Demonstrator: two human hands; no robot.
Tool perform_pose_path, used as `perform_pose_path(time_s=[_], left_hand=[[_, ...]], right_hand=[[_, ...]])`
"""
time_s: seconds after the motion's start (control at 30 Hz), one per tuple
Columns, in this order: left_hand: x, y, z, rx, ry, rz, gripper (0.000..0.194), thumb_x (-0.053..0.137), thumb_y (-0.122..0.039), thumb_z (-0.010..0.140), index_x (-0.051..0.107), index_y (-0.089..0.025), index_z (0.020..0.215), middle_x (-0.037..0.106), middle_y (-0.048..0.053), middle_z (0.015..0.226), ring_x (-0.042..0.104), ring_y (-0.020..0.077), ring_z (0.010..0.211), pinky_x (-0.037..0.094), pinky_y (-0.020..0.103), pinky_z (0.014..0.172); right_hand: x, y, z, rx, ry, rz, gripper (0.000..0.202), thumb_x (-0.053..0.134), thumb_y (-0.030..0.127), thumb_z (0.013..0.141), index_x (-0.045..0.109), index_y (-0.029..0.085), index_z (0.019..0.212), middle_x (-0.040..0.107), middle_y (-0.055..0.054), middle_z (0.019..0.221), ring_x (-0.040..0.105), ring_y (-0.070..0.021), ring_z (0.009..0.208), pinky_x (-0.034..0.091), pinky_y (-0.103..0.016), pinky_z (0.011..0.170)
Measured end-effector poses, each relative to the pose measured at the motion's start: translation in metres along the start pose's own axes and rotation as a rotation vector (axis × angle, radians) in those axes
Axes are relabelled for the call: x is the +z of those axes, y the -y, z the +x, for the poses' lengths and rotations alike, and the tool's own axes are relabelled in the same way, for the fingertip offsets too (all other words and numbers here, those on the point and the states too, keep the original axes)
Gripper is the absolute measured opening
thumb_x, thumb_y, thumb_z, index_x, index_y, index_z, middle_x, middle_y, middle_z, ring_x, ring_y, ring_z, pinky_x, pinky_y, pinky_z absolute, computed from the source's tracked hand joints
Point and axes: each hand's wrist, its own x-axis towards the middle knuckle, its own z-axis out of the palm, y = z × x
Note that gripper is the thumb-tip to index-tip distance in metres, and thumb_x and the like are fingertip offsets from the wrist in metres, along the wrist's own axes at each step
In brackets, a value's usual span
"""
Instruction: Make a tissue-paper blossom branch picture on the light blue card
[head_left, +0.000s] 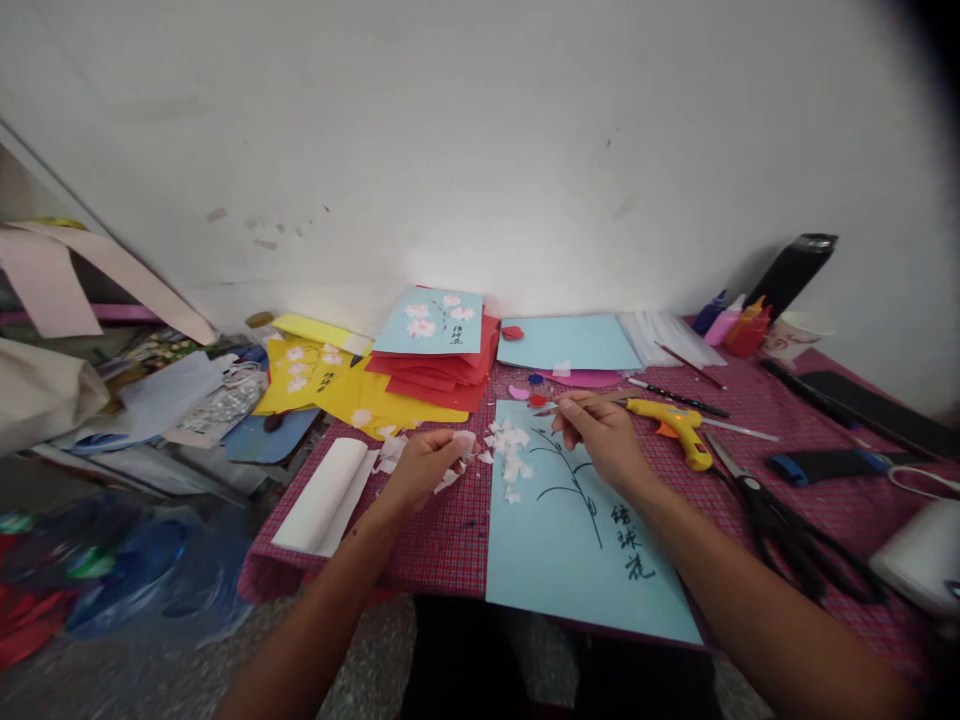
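Note:
My left hand (435,462) is closed in a pinch on a small piece of white tissue paper (465,440), left of a light blue sheet. In my right hand (600,435) is a thin paintbrush (549,410), its tip pointing left over the top of that sheet. The light blue sheet (540,560) carries a drawn black branch (574,487), black handwritten characters and a cluster of white paper bits (510,455) at its upper left. Torn tissue scraps (391,453) lie beside my left hand. Small red (538,400) and blue (535,379) paint spots or caps sit just above the sheet.
A white tissue roll (322,497) lies at left. Behind are red sheets (442,372) topped by a finished-looking flower card (431,322) and yellow sheets (405,400). At right are a yellow glue gun (679,425), black scissors (787,525), paint bottles (739,325) and a black flask (802,270).

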Motion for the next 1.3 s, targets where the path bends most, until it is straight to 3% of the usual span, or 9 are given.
perform_pose_path(time_s=[0.13, 0.3, 0.47, 0.6, 0.73, 0.87, 1.3], left_hand=[[0.016, -0.003, 0.01, 0.045, 0.038, -0.076, 0.028, 0.063, -0.04, 0.082, 0.072, -0.014, 0.074, 0.07, 0.006, 0.079, 0.056, 0.0116, 0.065, 0.043, 0.023, 0.062], [0.042, -0.012, 0.03, -0.009, 0.066, -0.205, 0.032, 0.067, -0.043, 0.079, 0.072, -0.012, 0.085, 0.068, 0.008, 0.079, 0.054, 0.0106, 0.06, 0.04, 0.022, 0.055], [0.067, -0.021, 0.051, 0.009, 0.088, -0.217, 0.031, 0.073, -0.042, 0.074, 0.072, -0.012, 0.08, 0.062, 0.003, 0.066, 0.049, 0.0081, 0.055, 0.035, 0.02, 0.052], [0.081, -0.011, 0.058, 0.031, 0.115, -0.246, 0.03, 0.074, -0.04, 0.072, 0.074, -0.013, 0.085, 0.061, 0.002, 0.068, 0.051, 0.0095, 0.059, 0.039, 0.021, 0.056], [0.082, 0.001, 0.055, 0.056, 0.121, -0.152, 0.031, 0.072, -0.042, 0.073, 0.075, -0.013, 0.085, 0.06, 0.001, 0.065, 0.049, 0.0098, 0.058, 0.037, 0.021, 0.054], [0.079, 0.001, 0.051, 0.083, 0.135, -0.095, 0.03, 0.069, -0.044, 0.076, 0.074, -0.014, 0.08, 0.061, 0.001, 0.065, 0.049, 0.0096, 0.058, 0.036, 0.022, 0.054], [0.076, 0.004, 0.052, 0.053, 0.117, -0.18, 0.024, 0.07, -0.035, 0.073, 0.072, -0.013, 0.083, 0.063, 0.002, 0.068, 0.052, 0.0104, 0.059, 0.041, 0.023, 0.056]], right_hand=[[0.002, 0.003, -0.001, -0.009, -0.019, -0.003, 0.026, 0.059, 0.048, 0.087, 0.064, 0.023, 0.094, 0.066, -0.001, 0.074, 0.051, -0.0109, 0.046, 0.036, -0.025, 0.042], [0.003, 0.006, -0.003, -0.058, -0.06, 0.027, 0.029, 0.051, 0.045, 0.093, 0.061, 0.022, 0.107, 0.068, -0.002, 0.079, 0.052, -0.0106, 0.046, 0.041, -0.025, 0.044], [0.003, 0.006, -0.006, -0.073, 0.028, 0.045, 0.02, 0.062, 0.036, 0.086, 0.06, 0.022, 0.1, 0.067, -0.005, 0.094, 0.059, -0.0148, 0.07, 0.048, -0.027, 0.059], [0.004, 0.003, -0.006, -0.106, 0.067, 0.039, 0.023, 0.069, 0.03, 0.081, 0.058, 0.022, 0.099, 0.063, -0.003, 0.095, 0.058, -0.0169, 0.081, 0.048, -0.029, 0.069], [0.006, 0.0, -0.006, -0.118, 0.071, -0.02, 0.018, 0.068, 0.029, 0.081, 0.057, 0.021, 0.093, 0.057, -0.001, 0.085, 0.052, -0.0144, 0.073, 0.043, -0.028, 0.066], [0.006, -0.004, -0.006, -0.084, 0.079, -0.049, 0.014, 0.067, 0.027, 0.082, 0.055, 0.021, 0.089, 0.052, 0.002, 0.077, 0.048, -0.013, 0.067, 0.039, -0.026, 0.06], [0.008, 0.008, -0.008, -0.045, 0.102, -0.008, 0.015, 0.065, 0.027, 0.082, 0.052, 0.021, 0.086, 0.053, 0.002, 0.072, 0.05, -0.0131, 0.061, 0.04, -0.026, 0.055]])
